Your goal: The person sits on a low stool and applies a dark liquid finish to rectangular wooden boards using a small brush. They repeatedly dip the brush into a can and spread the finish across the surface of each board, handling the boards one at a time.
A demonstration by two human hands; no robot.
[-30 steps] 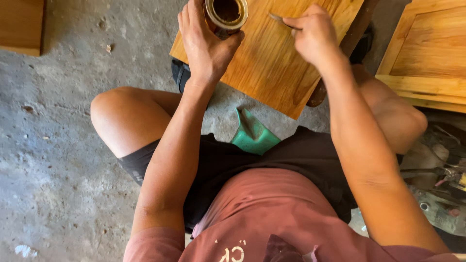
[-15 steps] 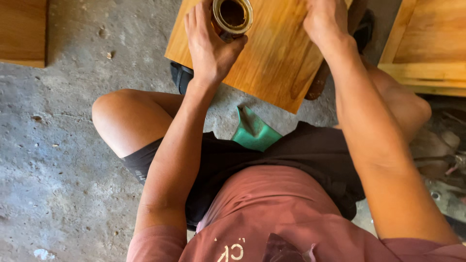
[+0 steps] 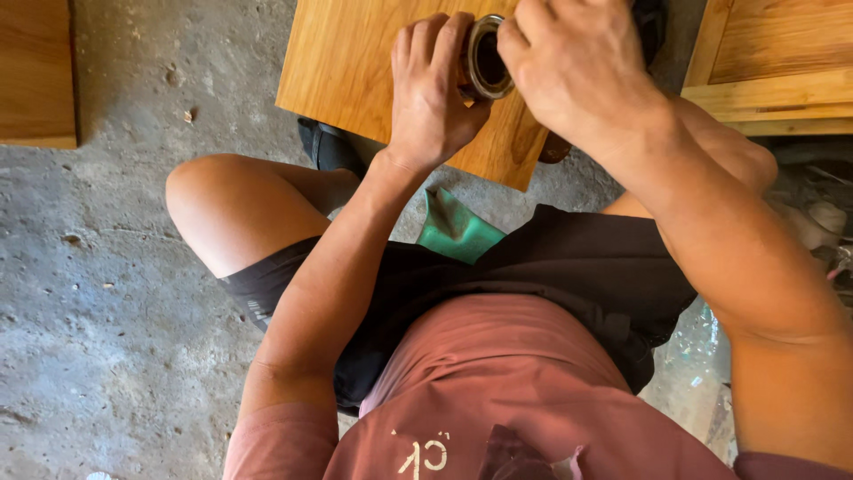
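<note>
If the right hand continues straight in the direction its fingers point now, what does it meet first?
Probably the open tin. The right hand points left, its fingertips already at the tin's rim, which the left hand grips over the wooden board. Whether they touch is unclear.

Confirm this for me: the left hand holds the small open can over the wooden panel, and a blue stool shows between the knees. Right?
Not quite. The head view shows the stool is green, not blue. The left hand does hold the small open can over the wooden panel.
</note>
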